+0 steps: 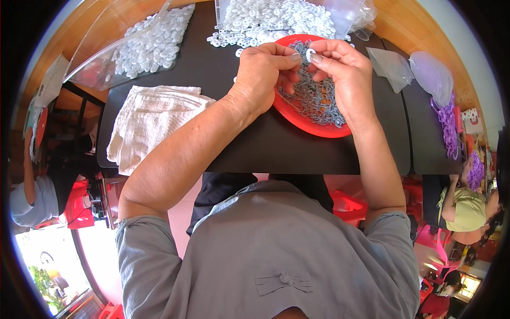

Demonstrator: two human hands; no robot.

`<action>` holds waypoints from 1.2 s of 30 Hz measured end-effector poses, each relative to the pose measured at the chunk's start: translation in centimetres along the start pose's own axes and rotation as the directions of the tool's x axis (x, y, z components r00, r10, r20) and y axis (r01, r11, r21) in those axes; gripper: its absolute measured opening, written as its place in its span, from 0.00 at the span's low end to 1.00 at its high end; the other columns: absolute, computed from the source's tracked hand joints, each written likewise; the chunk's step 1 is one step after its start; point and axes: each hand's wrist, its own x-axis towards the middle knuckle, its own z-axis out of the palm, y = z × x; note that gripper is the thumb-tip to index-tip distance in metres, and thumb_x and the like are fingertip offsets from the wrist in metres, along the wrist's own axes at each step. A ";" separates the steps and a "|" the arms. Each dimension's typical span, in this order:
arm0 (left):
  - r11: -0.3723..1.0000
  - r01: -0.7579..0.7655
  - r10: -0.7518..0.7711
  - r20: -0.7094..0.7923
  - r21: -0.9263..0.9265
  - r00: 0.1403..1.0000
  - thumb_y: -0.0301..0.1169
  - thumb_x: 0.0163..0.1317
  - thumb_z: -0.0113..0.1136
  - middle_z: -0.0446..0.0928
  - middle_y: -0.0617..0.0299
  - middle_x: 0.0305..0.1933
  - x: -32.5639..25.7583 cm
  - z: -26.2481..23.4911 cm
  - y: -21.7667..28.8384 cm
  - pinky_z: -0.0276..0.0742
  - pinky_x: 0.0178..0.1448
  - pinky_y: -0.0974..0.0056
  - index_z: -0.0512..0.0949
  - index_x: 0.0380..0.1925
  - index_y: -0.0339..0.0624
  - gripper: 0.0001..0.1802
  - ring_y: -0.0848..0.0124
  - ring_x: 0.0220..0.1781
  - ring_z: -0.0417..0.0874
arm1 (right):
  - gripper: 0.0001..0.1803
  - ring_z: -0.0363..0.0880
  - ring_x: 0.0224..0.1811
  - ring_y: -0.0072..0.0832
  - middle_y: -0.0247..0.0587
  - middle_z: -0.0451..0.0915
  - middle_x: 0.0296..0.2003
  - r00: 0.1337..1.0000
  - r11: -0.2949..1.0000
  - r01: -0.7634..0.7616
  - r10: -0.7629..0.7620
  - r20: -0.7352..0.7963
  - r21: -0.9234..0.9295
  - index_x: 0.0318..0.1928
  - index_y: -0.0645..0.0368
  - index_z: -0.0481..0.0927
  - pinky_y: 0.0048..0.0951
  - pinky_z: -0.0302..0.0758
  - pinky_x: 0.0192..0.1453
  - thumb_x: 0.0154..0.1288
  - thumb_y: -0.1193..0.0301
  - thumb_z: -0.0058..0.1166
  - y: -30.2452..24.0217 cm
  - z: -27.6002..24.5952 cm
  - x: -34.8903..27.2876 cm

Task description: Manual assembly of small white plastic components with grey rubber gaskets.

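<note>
Both my hands are raised over a red plastic dish (300, 123) filled with small grey-blue, screw-like pieces (317, 106). Between the thumb and forefinger of my right hand (348, 69) is a small white plastic piece (309, 55) with a rounded outline. My left hand (257, 72) is closed in a pinch just beside it, fingertips close to the white piece; what those fingers hold is too small to make out. Behind the dish spreads a pile of similar white plastic pieces (276, 21), spilling from a clear bag.
A clear bag of white pieces (151, 48) lies at the far left, with a folded cream cloth (154, 119) nearer me. At right are an empty-looking clear bag (390, 68), a whitish plastic bag (433, 77) and purple strands (449, 127). Other people (37, 199) sit at both sides.
</note>
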 end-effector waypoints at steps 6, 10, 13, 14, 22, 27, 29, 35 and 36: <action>0.999 -0.019 0.020 -0.024 0.044 1.000 0.22 0.59 0.61 0.77 0.57 0.26 -0.2 0.1 0.3 0.72 0.22 0.67 0.77 0.32 0.30 0.05 0.71 0.21 0.77 | 0.09 0.79 0.36 0.21 0.35 0.81 0.36 1.000 0.999 0.028 -0.028 0.002 -0.035 0.45 0.64 0.81 0.20 0.72 0.38 0.63 0.78 0.56 -0.1 0.3 0.0; 0.998 -0.033 0.034 -0.030 0.048 0.999 0.22 0.59 0.60 0.77 0.57 0.25 -0.2 0.3 0.2 0.72 0.21 0.68 0.77 0.32 0.30 0.05 0.71 0.20 0.76 | 0.09 0.79 0.35 0.21 0.35 0.81 0.35 0.999 0.999 0.035 -0.036 -0.011 -0.040 0.44 0.64 0.82 0.20 0.72 0.37 0.63 0.78 0.56 -0.1 0.3 -0.1; 0.995 -0.052 0.056 -0.047 0.080 0.997 0.22 0.59 0.60 0.76 0.58 0.25 -0.5 0.4 0.3 0.71 0.21 0.68 0.77 0.32 0.30 0.05 0.72 0.20 0.76 | 0.09 0.79 0.35 0.21 0.35 0.81 0.35 0.999 0.997 0.045 -0.046 -0.015 -0.063 0.44 0.64 0.82 0.20 0.72 0.36 0.63 0.78 0.57 -0.1 0.3 -0.1; 0.995 -0.052 0.056 -0.048 0.080 0.997 0.22 0.59 0.60 0.76 0.58 0.25 -0.5 0.4 0.3 0.71 0.21 0.68 0.77 0.32 0.30 0.05 0.72 0.20 0.76 | 0.09 0.79 0.35 0.21 0.35 0.81 0.35 0.999 0.997 0.045 -0.046 -0.015 -0.063 0.44 0.64 0.82 0.20 0.72 0.36 0.63 0.78 0.57 -0.2 0.4 -0.2; 0.985 -0.118 0.124 -0.039 0.125 0.992 0.22 0.60 0.60 0.76 0.59 0.24 -0.6 0.8 0.0 0.71 0.21 0.70 0.77 0.32 0.30 0.05 0.74 0.20 0.75 | 0.09 0.79 0.36 0.20 0.36 0.82 0.36 0.999 0.995 0.046 -0.047 -0.005 -0.092 0.44 0.63 0.82 0.21 0.73 0.38 0.63 0.78 0.56 0.0 1.0 -0.4; 0.990 -0.105 0.108 -0.026 0.088 0.994 0.23 0.60 0.61 0.77 0.59 0.25 -0.5 0.7 -0.2 0.72 0.21 0.70 0.77 0.32 0.30 0.05 0.74 0.21 0.75 | 0.10 0.79 0.36 0.21 0.37 0.83 0.38 0.999 0.998 0.033 -0.032 0.030 -0.044 0.45 0.64 0.82 0.22 0.73 0.38 0.64 0.77 0.56 0.1 0.5 0.0; 0.994 -0.096 0.097 -0.013 0.061 0.995 0.23 0.60 0.61 0.77 0.59 0.25 -0.6 0.6 -0.2 0.72 0.21 0.70 0.77 0.32 0.30 0.05 0.74 0.21 0.75 | 0.10 0.79 0.36 0.21 0.37 0.83 0.38 0.998 1.000 0.021 -0.021 0.054 0.002 0.45 0.65 0.82 0.22 0.74 0.38 0.65 0.76 0.56 0.2 0.3 0.2; 0.996 -0.050 0.051 -0.015 0.073 0.999 0.25 0.64 0.58 0.77 0.58 0.27 -0.5 0.4 -0.1 0.74 0.24 0.68 0.77 0.35 0.30 0.06 0.70 0.25 0.79 | 0.11 0.79 0.35 0.22 0.36 0.82 0.36 0.998 0.996 -0.050 0.048 0.027 0.070 0.45 0.65 0.81 0.22 0.73 0.37 0.66 0.71 0.56 0.2 -0.3 0.5; 0.996 -0.051 0.052 -0.013 0.073 0.999 0.25 0.64 0.58 0.77 0.58 0.27 -0.5 0.3 -0.1 0.74 0.25 0.68 0.77 0.35 0.30 0.07 0.70 0.26 0.79 | 0.11 0.79 0.34 0.22 0.36 0.82 0.35 0.997 0.997 -0.070 0.070 0.033 0.014 0.45 0.65 0.81 0.22 0.72 0.36 0.66 0.70 0.56 -0.1 -0.4 0.4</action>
